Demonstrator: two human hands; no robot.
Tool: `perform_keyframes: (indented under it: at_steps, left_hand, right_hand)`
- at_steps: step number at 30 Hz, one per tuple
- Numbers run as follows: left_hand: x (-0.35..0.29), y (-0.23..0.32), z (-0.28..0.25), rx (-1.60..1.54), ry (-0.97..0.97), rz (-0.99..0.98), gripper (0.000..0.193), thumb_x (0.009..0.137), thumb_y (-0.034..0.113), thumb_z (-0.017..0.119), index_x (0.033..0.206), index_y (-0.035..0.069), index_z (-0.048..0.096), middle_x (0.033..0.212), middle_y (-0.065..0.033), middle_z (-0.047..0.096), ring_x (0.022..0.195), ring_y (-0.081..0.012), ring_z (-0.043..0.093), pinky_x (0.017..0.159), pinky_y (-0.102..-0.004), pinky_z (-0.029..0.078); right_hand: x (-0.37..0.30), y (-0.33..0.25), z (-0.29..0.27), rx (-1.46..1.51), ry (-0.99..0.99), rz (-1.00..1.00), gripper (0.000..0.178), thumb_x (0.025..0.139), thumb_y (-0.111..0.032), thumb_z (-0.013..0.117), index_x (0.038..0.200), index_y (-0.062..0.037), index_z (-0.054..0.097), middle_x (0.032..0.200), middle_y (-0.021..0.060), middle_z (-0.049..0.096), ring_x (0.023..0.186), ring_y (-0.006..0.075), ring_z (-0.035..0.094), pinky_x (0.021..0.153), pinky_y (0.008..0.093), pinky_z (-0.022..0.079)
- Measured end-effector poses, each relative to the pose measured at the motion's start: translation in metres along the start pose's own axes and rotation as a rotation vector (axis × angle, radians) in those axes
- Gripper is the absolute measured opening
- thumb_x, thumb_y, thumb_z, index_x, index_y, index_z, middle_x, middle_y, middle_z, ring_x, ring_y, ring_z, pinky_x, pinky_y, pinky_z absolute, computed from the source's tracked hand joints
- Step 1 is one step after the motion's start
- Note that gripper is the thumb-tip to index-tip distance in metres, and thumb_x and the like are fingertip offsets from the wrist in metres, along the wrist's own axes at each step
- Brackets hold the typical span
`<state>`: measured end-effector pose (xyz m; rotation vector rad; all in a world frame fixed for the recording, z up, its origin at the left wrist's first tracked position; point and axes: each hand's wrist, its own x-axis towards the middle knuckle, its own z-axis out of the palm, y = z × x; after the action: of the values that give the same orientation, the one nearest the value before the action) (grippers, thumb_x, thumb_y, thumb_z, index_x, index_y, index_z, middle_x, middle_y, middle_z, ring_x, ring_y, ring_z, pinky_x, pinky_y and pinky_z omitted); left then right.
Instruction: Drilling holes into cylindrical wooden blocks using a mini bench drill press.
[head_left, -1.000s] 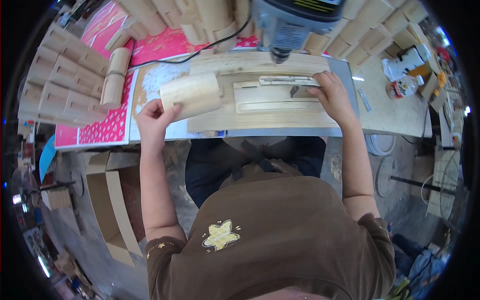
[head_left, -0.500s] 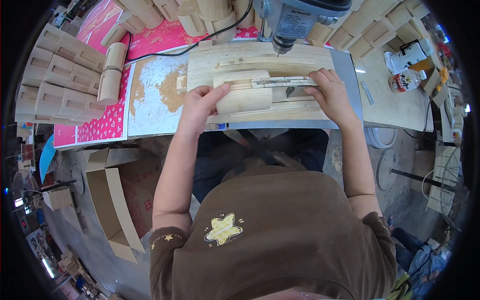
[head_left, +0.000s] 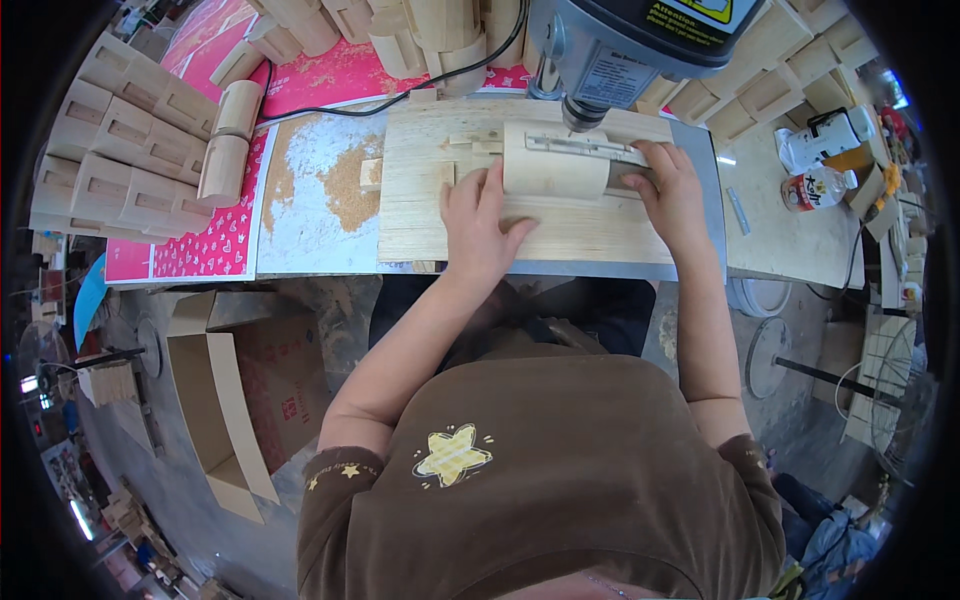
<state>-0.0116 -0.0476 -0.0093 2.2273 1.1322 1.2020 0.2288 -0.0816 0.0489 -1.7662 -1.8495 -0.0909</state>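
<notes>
A pale rounded wooden block [head_left: 553,172] lies on a wooden base board [head_left: 430,225] beneath the drill chuck [head_left: 585,112]. Across the groove in its top runs a narrow, light slotted strip [head_left: 580,147] with dark marks. My left hand [head_left: 480,222] is open, its fingertips against the block's left end and its thumb spread out over the board. The strip's right end sits between the thumb and fingers of my right hand [head_left: 668,185], just past the block's right end. The drill's tip is close above the strip; whether they touch I cannot tell.
The grey bench drill [head_left: 610,60] stands at the back. Stacked wooden blocks [head_left: 130,150] fill the left, with more behind. Sawdust [head_left: 352,190] lies left of the board. A black cable [head_left: 400,98] crosses the bench. At right are a bottle [head_left: 815,188] and a marker [head_left: 738,210].
The block has moved right, under the drill chuck, and the strip now lies farther over it. My left hand has let go of the block's left side and rests at its end.
</notes>
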Motion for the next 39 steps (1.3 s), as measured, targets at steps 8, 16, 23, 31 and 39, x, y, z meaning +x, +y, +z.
perform_keyframes:
  at_steps: [8,16,23,31,39]
  left_hand:
    - [0.014,-0.036,-0.009,0.202,-0.047,0.001,0.063,0.057,0.031,0.079,0.113,0.01,0.059,0.084,-0.0015,0.053,0.088,-0.0217,0.049,0.084,-0.0394,0.028]
    - [0.014,-0.04,-0.009,0.172,-0.061,0.021,0.058,0.06,0.031,0.077,0.112,0.011,0.06,0.081,-0.0012,0.052,0.086,-0.0218,0.047,0.083,-0.0386,0.029]
    - [0.016,-0.035,-0.01,0.267,-0.061,0.023,0.056,0.061,0.034,0.076,0.11,0.012,0.061,0.083,-0.001,0.052,0.085,-0.0212,0.046,0.081,-0.0379,0.028]
    - [0.014,-0.038,-0.01,0.253,-0.072,0.019,0.058,0.06,0.032,0.077,0.112,0.01,0.06,0.083,-0.0011,0.052,0.085,-0.0213,0.046,0.08,-0.0373,0.028]
    - [0.017,-0.035,-0.01,0.247,-0.077,0.021,0.06,0.059,0.031,0.078,0.113,0.01,0.06,0.082,-0.0016,0.051,0.084,-0.0218,0.045,0.08,-0.037,0.028]
  right_hand:
    - [0.01,-0.015,0.013,-0.065,0.006,-0.061,0.043,0.069,-0.008,0.07,0.11,-0.0078,0.056,0.104,0.0112,0.059,0.1,0.0336,0.053,0.092,0.0431,0.04]
    - [0.082,-0.01,-0.063,0.7,0.707,0.027,0.025,0.09,-0.015,0.058,0.11,-0.0011,0.055,0.098,0.0063,0.059,0.091,0.0113,0.055,0.079,0.0261,0.045]
    - [0.14,-0.064,-0.109,0.273,0.547,-0.083,0.032,0.091,-0.023,0.048,0.085,0.005,0.06,0.072,0.0088,0.059,0.07,0.0146,0.056,0.065,0.0264,0.043]
    - [0.019,-0.079,-0.085,0.282,0.432,0.024,0.016,0.09,-0.009,0.052,0.086,0.0025,0.064,0.062,0.0007,0.05,0.055,0.0063,0.043,0.051,0.0219,0.033]
    - [0.001,-0.039,-0.002,0.394,0.509,-0.042,0.007,0.081,-0.002,0.059,0.086,-0.0005,0.064,0.063,0.0079,0.053,0.057,0.0201,0.05,0.054,0.0302,0.038]
